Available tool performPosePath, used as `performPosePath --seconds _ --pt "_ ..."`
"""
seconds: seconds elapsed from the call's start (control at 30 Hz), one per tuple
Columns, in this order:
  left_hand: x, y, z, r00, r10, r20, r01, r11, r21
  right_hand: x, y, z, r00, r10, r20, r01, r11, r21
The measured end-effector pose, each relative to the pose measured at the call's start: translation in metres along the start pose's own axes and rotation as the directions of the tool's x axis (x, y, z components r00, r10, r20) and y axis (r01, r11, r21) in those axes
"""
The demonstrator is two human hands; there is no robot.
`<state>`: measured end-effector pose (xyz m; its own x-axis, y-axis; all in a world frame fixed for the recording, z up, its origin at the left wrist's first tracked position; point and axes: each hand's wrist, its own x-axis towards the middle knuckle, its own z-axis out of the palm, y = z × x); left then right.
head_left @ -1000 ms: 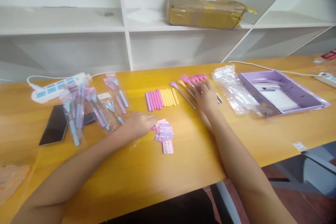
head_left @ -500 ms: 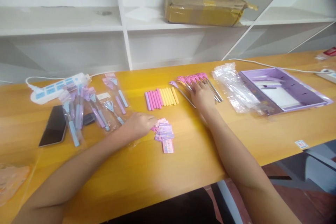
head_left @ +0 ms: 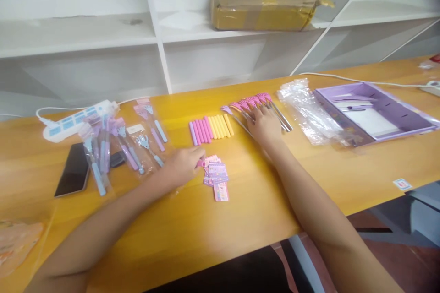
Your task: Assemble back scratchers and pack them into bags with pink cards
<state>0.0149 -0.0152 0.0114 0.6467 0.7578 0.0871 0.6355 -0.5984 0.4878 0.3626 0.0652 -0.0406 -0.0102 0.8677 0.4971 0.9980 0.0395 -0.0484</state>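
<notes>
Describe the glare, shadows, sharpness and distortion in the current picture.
Head view: white glare streaks the clear bags; shadows darken parts of the white shelving; print on the small cards is too soft to read; wide-angle distortion seems to stretch the forearms; the top right corner is dark.

Pretty basic look on me tbh: left hand and right hand both bare, same for my forearms, right out to where they leave my view. Down at my lap I've got plain black clothing, smooth-looking, can't tell if it's top or bottoms. Nails are too blurry to make out.
</notes>
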Motion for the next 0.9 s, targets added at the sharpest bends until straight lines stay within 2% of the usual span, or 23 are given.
performPosePath --seconds 0.07,0.13,0.2,0.27,0.33,0.43,0.53,0.63,0.7,0.77,0.83,0.9 --pt "0.0 0.007 -0.002 0.993 -0.117 -0.031 0.108 0.975 -0.196 -0.002 -0.012 -0.009 0.998 -0.005 -0.058 0.01 0.996 0.087" --pt "0.001 0.012 -0.002 0.978 -0.211 0.007 0.195 0.893 -0.406 -0.009 -0.033 -0.025 0.996 -0.024 -0.084 0.043 0.969 0.243" --pt "0.003 0.013 0.0 0.957 -0.281 0.077 0.273 0.773 -0.573 -0.022 -0.061 -0.045 0.994 -0.104 -0.03 0.107 0.895 0.433" --pt "0.004 0.011 0.003 0.944 -0.325 0.052 0.276 0.696 -0.662 -0.038 -0.09 -0.065 0.96 -0.266 0.083 0.161 0.774 0.612" --pt "0.005 0.01 0.006 0.944 -0.327 -0.047 0.205 0.692 -0.692 -0.053 -0.115 -0.079 0.899 -0.4 0.18 0.14 0.65 0.747" --pt "0.003 0.009 0.011 0.93 -0.338 -0.146 0.149 0.708 -0.69 -0.068 -0.135 -0.085 0.86 -0.427 0.278 -0.022 0.514 0.857" --pt "0.0 0.009 0.016 0.921 -0.353 -0.164 0.163 0.734 -0.659 -0.072 -0.14 -0.08 0.846 -0.408 0.342 -0.193 0.364 0.911" --pt "-0.001 0.01 0.023 0.936 -0.325 -0.137 0.176 0.767 -0.617 -0.072 -0.139 -0.076 0.799 -0.482 0.36 -0.276 0.239 0.931" --pt "-0.002 0.01 0.028 0.947 -0.303 -0.108 0.184 0.786 -0.59 -0.072 -0.139 -0.076 0.762 -0.528 0.376 -0.31 0.212 0.927" --pt "-0.003 0.01 0.031 0.957 -0.281 -0.077 0.186 0.793 -0.579 -0.071 -0.135 -0.077 0.734 -0.546 0.403 -0.327 0.236 0.915" --pt "-0.005 0.01 0.032 0.966 -0.255 -0.038 0.188 0.799 -0.571 -0.066 -0.125 -0.08 0.716 -0.543 0.439 -0.32 0.303 0.898" --pt "-0.006 0.011 0.03 0.971 -0.236 -0.032 0.188 0.842 -0.506 -0.057 -0.108 -0.082 0.698 -0.531 0.481 -0.302 0.391 0.869"
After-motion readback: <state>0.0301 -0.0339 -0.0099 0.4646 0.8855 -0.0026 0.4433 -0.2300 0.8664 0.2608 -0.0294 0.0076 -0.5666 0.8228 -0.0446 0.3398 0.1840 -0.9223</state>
